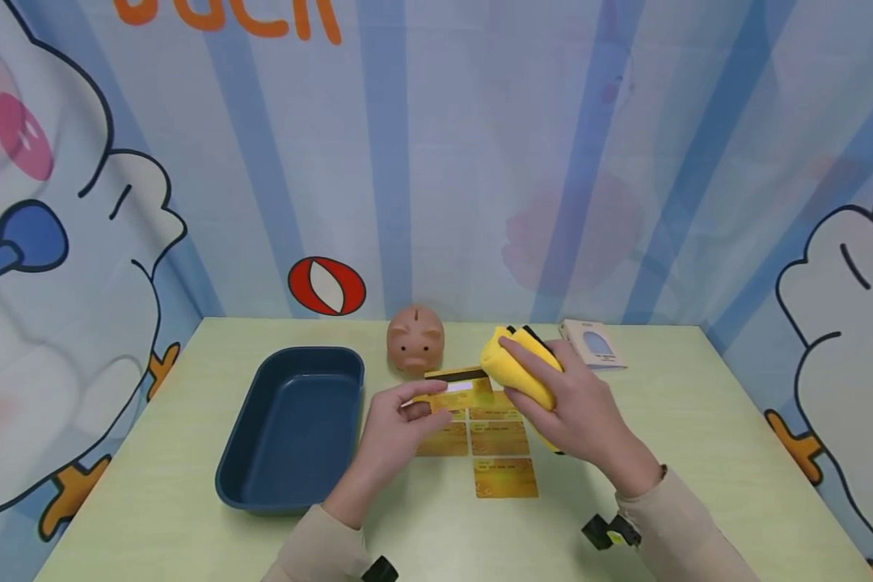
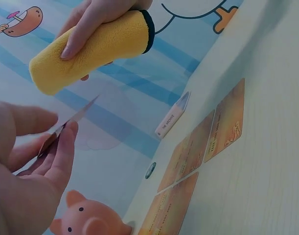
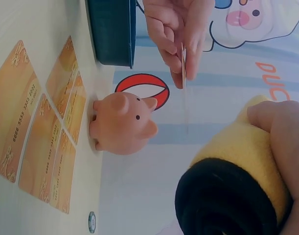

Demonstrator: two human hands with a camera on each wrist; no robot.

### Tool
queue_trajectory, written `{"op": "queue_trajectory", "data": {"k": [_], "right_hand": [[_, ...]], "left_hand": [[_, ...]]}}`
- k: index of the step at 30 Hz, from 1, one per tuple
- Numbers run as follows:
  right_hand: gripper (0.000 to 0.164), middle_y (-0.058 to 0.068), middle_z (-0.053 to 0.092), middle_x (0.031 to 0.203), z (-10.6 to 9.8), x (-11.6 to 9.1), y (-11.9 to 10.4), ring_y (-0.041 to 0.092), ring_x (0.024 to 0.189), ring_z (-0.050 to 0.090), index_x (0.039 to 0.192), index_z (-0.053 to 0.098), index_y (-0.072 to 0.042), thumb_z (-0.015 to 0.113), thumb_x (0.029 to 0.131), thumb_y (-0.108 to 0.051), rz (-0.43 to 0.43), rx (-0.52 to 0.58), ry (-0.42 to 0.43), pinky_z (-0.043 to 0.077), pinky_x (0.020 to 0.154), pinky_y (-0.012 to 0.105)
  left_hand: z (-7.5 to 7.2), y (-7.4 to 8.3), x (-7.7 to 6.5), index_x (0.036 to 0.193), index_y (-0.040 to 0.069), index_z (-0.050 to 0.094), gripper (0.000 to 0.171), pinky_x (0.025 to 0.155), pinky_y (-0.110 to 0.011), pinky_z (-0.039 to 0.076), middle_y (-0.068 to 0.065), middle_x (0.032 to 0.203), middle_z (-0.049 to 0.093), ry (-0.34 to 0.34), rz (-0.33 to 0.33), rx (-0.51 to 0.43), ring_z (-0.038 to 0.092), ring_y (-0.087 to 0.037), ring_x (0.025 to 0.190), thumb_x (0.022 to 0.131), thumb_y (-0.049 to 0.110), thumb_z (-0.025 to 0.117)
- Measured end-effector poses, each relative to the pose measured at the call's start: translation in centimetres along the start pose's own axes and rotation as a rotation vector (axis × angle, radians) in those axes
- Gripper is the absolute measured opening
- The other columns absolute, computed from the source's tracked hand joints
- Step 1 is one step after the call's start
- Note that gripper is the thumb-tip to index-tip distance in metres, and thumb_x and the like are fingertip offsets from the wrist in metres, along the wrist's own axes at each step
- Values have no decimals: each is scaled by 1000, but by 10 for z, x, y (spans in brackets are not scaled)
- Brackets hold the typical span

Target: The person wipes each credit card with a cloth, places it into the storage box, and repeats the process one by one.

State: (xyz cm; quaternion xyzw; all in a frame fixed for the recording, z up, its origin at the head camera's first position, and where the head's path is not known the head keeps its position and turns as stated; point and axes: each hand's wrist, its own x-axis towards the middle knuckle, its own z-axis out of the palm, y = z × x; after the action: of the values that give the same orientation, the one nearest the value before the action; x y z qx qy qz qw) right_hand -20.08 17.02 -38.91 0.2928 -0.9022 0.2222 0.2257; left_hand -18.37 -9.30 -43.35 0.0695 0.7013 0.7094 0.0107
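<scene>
My left hand pinches a gold bank card between thumb and fingers, its black-striped back facing up. In the left wrist view the card is seen almost edge-on, raised off the table. A rolled yellow cloth with black edging is gripped in my right hand, just to the right of the held card. Below both hands, several gold cards lie face up on the table in neat rows, partly hidden by the hands and the held card.
A dark blue tray stands on the left of the table. Behind the cards sits a pink piggy bank. A small pale box lies at the back right, and a small round chip is near the cards. Printed curtains surround the table.
</scene>
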Motion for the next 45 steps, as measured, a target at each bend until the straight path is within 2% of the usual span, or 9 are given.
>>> {"op": "queue_trajectory", "data": {"k": [3,6,11,18,25,32,36,42,45], "right_hand": [[65,15,57,118,2,3,-3,13,73,45,156,52,-33,76,96,-34,-23,2,-4,42,55,27],[64,16,58,119,5,7,-9,13,70,46,155,52,-32,76,96,-33,-56,3,-17,43,55,26],[63,14,57,118,13,13,-22,11,66,46,155,52,-36,75,96,-38,-123,-32,-68,44,53,24],[59,18,59,127,26,18,-35,19,79,58,152,56,-36,74,97,-42,-230,-81,-97,55,58,33],[60,20,59,128,31,20,-40,27,92,63,153,54,-34,73,97,-45,-311,-190,-76,58,63,41],[58,22,58,128,32,21,-41,34,94,66,151,55,-34,72,96,-44,-300,-291,-21,55,58,43],[57,22,59,128,31,26,-40,35,95,66,150,57,-33,74,96,-42,-280,-286,1,56,57,44],[57,21,58,129,28,34,-40,35,99,65,150,58,-33,74,96,-40,-236,-271,16,58,60,46],[57,21,57,130,28,34,-40,35,102,64,150,58,-34,75,96,-39,-201,-257,12,59,63,47]], "left_hand": [[1,1,1,136,6,67,44,76,-28,62,-22,124,67,0,11,-1,74,-40,102,94,-3,74],[2,2,2,146,7,59,56,83,-36,64,-25,128,64,-11,25,-14,74,-42,102,93,-7,72],[2,3,4,153,8,51,66,83,-33,63,-25,132,63,-56,29,-7,75,-39,102,92,-6,72],[4,6,6,154,9,50,72,85,-28,60,-18,137,63,-112,81,-2,70,-28,106,88,-13,69],[3,11,9,144,6,57,68,86,-31,61,-16,131,68,-66,146,85,69,-27,106,83,-19,70],[3,18,11,149,3,55,70,90,-32,61,-19,136,65,-59,148,20,69,-31,116,85,-20,69],[3,21,18,151,1,52,70,91,-31,61,-22,137,65,-50,143,-3,68,-32,116,86,-21,68],[0,28,28,152,-2,50,69,93,-34,61,-26,139,63,-60,195,1,69,-38,119,88,-20,68],[-1,30,29,153,-3,49,70,94,-35,60,-27,141,62,-57,196,-7,67,-41,122,88,-21,69]]}}
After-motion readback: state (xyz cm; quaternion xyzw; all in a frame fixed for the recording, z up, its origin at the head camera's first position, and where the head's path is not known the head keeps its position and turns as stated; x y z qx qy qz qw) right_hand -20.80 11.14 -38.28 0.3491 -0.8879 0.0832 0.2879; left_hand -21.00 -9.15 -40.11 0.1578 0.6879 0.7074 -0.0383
